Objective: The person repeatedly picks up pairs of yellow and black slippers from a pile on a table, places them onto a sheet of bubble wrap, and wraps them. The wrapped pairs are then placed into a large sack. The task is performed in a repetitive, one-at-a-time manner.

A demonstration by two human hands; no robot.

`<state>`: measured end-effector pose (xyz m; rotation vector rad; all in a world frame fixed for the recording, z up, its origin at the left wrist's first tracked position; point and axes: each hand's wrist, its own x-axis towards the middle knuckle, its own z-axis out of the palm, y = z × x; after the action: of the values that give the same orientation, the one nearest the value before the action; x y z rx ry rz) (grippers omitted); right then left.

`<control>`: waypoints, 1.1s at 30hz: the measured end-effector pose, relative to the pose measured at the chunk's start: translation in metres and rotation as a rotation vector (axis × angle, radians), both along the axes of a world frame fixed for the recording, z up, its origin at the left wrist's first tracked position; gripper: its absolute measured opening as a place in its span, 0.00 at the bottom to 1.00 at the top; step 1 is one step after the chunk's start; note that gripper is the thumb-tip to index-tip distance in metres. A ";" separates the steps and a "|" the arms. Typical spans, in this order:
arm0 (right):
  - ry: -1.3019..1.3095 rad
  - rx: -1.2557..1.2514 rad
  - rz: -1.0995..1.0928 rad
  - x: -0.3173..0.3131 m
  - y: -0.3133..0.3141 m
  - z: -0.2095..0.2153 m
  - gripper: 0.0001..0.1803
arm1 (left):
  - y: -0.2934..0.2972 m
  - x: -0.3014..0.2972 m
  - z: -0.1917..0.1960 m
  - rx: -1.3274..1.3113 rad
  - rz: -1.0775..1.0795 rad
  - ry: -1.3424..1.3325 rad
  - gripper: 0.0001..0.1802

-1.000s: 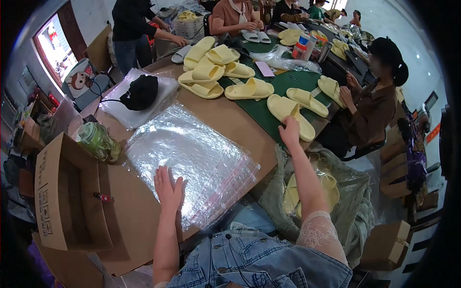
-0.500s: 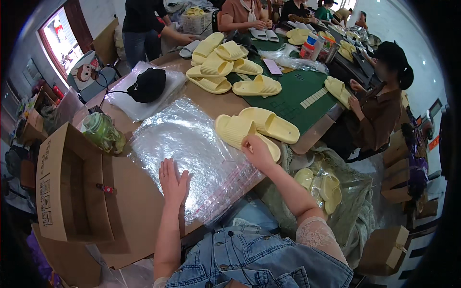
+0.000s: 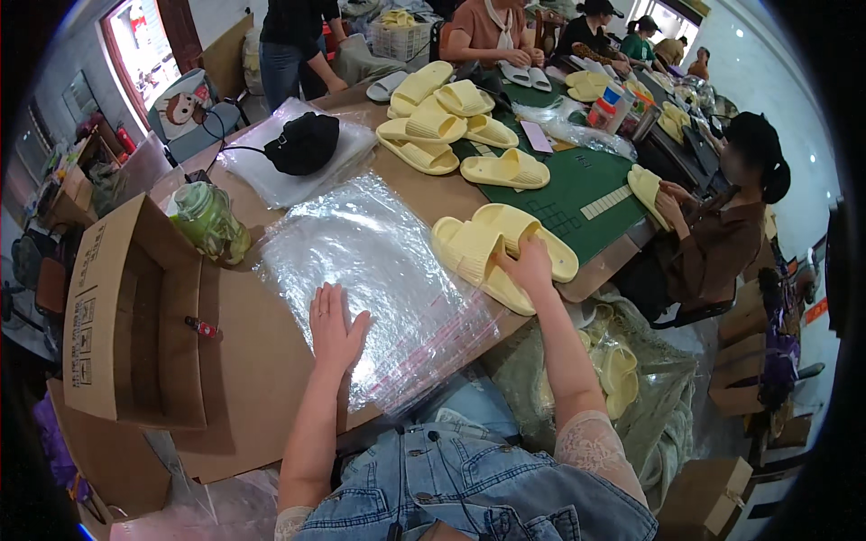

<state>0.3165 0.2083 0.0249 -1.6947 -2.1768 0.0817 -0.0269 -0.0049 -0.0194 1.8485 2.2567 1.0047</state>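
My left hand (image 3: 336,332) lies flat, fingers stretched, on a stack of clear plastic bags (image 3: 361,243) with pinkish striped edges. To its right, a pair of pale yellow slippers rests at the edge of the stack: a near slipper (image 3: 465,245) and a far slipper (image 3: 555,257), side by side. My right hand (image 3: 530,268) is at the pair, its thumb by the near slipper's strap and its fingers at the far one's opening, closed on them. The fingertips are partly hidden by the straps.
Left of the bags stand an open cardboard box (image 3: 90,334) and a green-filled jar (image 3: 206,216). A black cap (image 3: 302,144) lies on more clear bags behind. Several yellow slippers (image 3: 428,122) are heaped farther back. A co-worker (image 3: 735,198) sits at the right, holding a slipper.
My right hand has moved from the near slipper's heel area, away from me, to the openings between the two slippers. My left hand stays flat on the bags. The whole view has shifted slightly.
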 end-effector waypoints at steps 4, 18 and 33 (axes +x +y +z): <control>0.065 -0.078 -0.082 -0.020 0.020 -0.008 0.24 | -0.001 0.003 0.009 -0.066 -0.038 0.012 0.45; 0.736 0.078 -0.167 0.075 -0.064 0.003 0.13 | -0.010 0.013 0.022 0.050 -0.193 0.102 0.38; 0.748 -0.002 0.196 0.051 -0.150 0.006 0.16 | -0.010 0.037 0.024 0.100 -0.313 0.063 0.17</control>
<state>0.3670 0.0583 0.0310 -1.1692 -1.7415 0.6554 0.0103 -0.0147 0.0042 2.2135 1.8933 1.0332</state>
